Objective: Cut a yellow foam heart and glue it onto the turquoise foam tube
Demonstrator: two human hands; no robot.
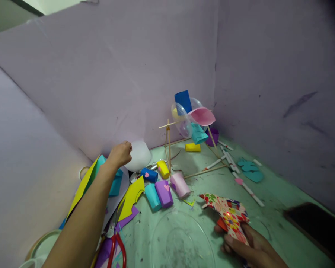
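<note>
In the head view, my right hand (248, 238) grips a hot glue gun (229, 214) covered in a floral pattern, its nozzle pointing left and a small red light lit. My left hand (122, 154) reaches far left with curled fingers, beside a white rounded sheet (141, 156) against the back wall; what the fingers hold, if anything, is hidden. Small foam cups lie nearby: blue (149, 175), yellow (163, 169), teal (153, 197), purple (164, 193) and pink (180, 185). Behind them stands a stick frame (169, 149) bearing a wheel of clear discs (181, 119) with coloured cups.
Red-handled scissors (115, 242) and yellow foam scraps (131, 201) lie at left. A clear round lid (181, 242) is in front. White paper rolls (248, 190), a teal foam cutout (251, 171) and a dark phone-like slab (315, 230) lie at right. Walls enclose the back and sides.
</note>
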